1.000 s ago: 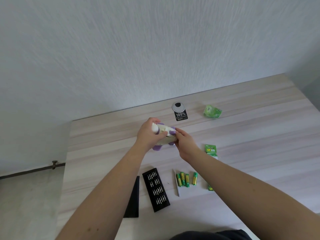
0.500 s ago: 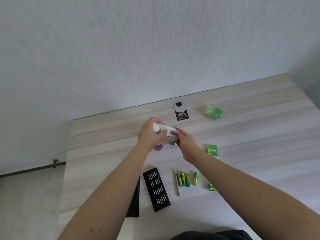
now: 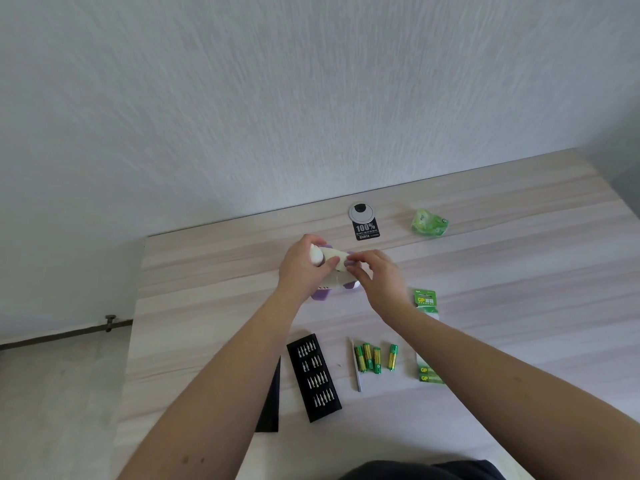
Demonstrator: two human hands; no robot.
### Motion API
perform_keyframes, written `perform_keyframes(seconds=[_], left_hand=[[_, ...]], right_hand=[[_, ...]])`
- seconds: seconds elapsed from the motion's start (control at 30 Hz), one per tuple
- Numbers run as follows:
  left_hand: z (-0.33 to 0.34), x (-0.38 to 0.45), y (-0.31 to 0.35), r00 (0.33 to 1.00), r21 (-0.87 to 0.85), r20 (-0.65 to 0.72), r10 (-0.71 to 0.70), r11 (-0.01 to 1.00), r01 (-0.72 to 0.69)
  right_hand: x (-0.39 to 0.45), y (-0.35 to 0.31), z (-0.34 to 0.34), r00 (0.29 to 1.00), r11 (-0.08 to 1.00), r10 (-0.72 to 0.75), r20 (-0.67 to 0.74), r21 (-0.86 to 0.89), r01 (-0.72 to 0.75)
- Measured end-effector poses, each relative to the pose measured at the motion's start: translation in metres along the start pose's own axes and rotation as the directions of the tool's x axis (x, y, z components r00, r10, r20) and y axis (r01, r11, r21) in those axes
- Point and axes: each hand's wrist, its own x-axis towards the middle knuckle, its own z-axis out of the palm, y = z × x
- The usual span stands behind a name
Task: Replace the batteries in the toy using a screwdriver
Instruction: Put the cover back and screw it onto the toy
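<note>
Head view, left hand (image 3: 300,271) and right hand (image 3: 379,284) grasping one toy (image 3: 333,263), four batteries (image 3: 375,357)

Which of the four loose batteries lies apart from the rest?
The rightmost battery: a clear gap of bare table separates it from the other three, which lie bunched beside the screwdriver.

Left hand (image 3: 300,271) grips the white-and-purple plastic toy (image 3: 333,271) above the pale wood-grain desk (image 3: 519,271); right hand (image 3: 381,282) pinches its top; four green-and-yellow batteries (image 3: 375,358) lie beside a slim grey screwdriver (image 3: 356,367).
</note>
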Motion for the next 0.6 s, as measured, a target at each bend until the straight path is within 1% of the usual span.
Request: perform_keyframes(seconds=[0.1, 0.17, 0.3, 0.43, 0.5, 0.6], left_hand=[[0.0005, 0.0030, 0.0013, 0.998, -0.050, 0.012, -0.059, 0.997, 0.059], [0.0007, 0.0050, 0.0005, 0.998, -0.050, 0.005, -0.061, 0.997, 0.061], [0.0006, 0.0041, 0.0000, 0.998, -0.059, 0.005, -0.069, 0.996, 0.070], [0.0009, 0.0041, 0.0007, 0.997, -0.069, -0.001, -0.077, 0.995, 0.076], [0.0007, 0.0038, 0.0025, 0.997, -0.070, -0.001, -0.079, 0.994, 0.079], [-0.0004, 0.0013, 0.0041, 0.997, -0.083, 0.006, -0.083, 0.993, 0.083]], right_hand=[[0.0037, -0.0033, -0.0020, 0.998, 0.999, -0.036, -0.045, -0.019, 0.035], [0.0051, -0.0056, -0.0015, 0.995, 0.996, -0.079, -0.062, -0.040, 0.076], [0.0048, -0.0035, -0.0004, 0.995, 0.995, -0.080, -0.062, -0.067, 0.075], [0.0024, 0.0000, -0.0030, 0.990, 0.984, -0.128, -0.056, -0.134, 0.120], [0.0022, -0.0005, -0.0031, 0.990, 0.982, -0.128, -0.056, -0.149, 0.119], [0.0034, -0.0025, -0.0027, 0.994, 0.990, -0.091, -0.059, -0.116, 0.084]])
